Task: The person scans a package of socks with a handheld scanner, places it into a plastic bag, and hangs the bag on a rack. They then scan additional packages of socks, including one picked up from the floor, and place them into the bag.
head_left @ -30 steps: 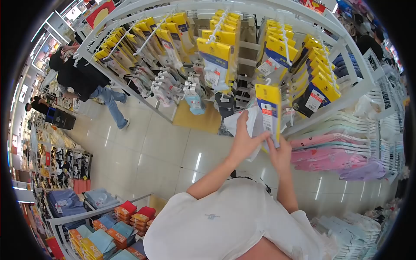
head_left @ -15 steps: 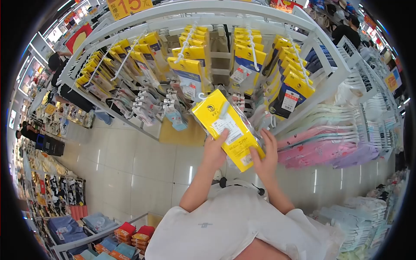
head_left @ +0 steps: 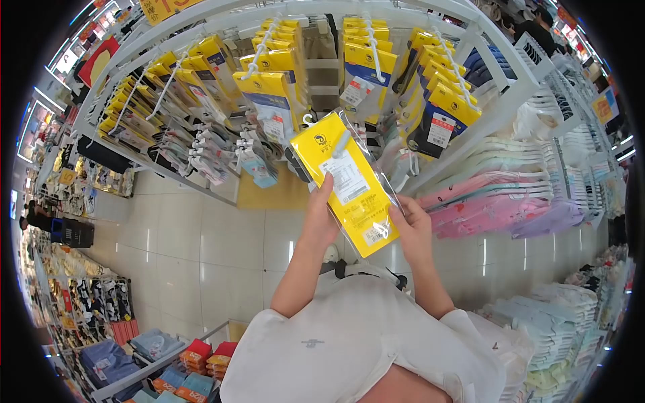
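Note:
A flat yellow hosiery packet in clear plastic, with a small white hook at its top, is held tilted in front of my chest. Its printed back, with a white label and a barcode, faces up at me. My left hand grips the left edge, thumb lying on the face. At the lower right edge, my right hand pinches the plastic with the thumb on top and fingers curled behind. Beyond the packet, similar yellow packets hang from the hooks of a white rack.
Small socks hang under the packets. Pink garments on hangers line the right side. Folded blue clothes lie at the lower left on a low stand. A person with a dark basket is at far left. Tiled floor lies between.
My right hand's fingers have drawn in from spread to curled around the packet's edge. The packet is turned slightly more upright in view, and the rack has shifted left and up.

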The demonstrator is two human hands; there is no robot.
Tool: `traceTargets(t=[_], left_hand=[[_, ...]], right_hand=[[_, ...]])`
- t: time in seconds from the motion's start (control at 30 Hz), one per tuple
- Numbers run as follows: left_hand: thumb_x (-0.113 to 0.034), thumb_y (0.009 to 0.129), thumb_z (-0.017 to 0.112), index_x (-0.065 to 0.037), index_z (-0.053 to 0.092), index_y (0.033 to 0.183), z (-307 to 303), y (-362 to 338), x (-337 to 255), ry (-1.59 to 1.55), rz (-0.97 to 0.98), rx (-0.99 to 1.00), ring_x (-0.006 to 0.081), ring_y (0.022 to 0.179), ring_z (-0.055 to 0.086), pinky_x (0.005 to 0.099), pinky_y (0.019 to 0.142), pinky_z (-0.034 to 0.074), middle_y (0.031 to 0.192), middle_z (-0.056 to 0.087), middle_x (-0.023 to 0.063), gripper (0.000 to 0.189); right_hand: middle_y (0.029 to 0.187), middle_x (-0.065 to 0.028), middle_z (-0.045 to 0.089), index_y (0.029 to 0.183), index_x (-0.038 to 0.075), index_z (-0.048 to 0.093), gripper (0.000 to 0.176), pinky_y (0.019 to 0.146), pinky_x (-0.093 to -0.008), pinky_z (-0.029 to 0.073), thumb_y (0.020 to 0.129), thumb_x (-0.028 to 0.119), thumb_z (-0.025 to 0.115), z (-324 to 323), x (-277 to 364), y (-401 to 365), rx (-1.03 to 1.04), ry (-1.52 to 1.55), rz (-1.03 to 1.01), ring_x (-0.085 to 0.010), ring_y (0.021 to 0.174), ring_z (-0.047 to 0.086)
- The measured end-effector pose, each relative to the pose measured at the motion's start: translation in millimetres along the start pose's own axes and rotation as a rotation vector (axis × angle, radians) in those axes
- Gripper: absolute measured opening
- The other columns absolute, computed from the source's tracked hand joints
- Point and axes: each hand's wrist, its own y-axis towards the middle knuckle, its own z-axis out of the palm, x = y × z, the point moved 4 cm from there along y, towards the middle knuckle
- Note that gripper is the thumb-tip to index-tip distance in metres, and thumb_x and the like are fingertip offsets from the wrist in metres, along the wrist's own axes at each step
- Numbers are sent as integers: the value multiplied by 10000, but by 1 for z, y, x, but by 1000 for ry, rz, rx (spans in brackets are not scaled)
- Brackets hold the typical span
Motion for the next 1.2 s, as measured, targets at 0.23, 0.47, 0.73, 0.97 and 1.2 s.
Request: traceTargets(t=[0.23,0.47,0.73,0.97,1.2], left_hand=[[-249,930,527,-9,429,1271,-1,-1,6,15,-14,6,226,1100,559,355,927,452,1218,554,112,429],[-19,838,624,23,501,1174,1,-2,4,133,10,21,214,1005,607,334,866,495,1144,594,129,360],[-28,845,624,37,475,1208,2,-6,1,198,-21,11,209,1027,593,327,869,489,1187,567,133,398],[-161,844,668,17,265,1373,7,-11,20,465,277,134,199,1174,473,317,959,409,1371,360,141,688],[-73,924,524,-33,414,1272,2,-16,26,65,69,-9,170,1108,516,325,926,426,1199,537,75,367]], right_hand=[[947,-45,629,1120,-43,549,260,709,-199,443,914,114,568,-2,7,-5,-14,20,15,-61,825,560],[953,-44,627,1111,-39,550,253,721,-201,445,912,115,572,-2,3,-9,-22,52,16,-64,845,566],[982,-68,627,1102,-41,554,260,753,-237,456,869,58,613,3,9,-19,-31,-5,-140,-94,885,569],[1052,-80,608,1034,32,630,333,792,-350,448,707,-10,674,15,29,-33,-210,-837,-823,-243,927,578],[1127,-90,578,1050,53,640,383,890,-405,400,672,32,697,37,13,-46,-31,-914,-829,-293,1077,510]])
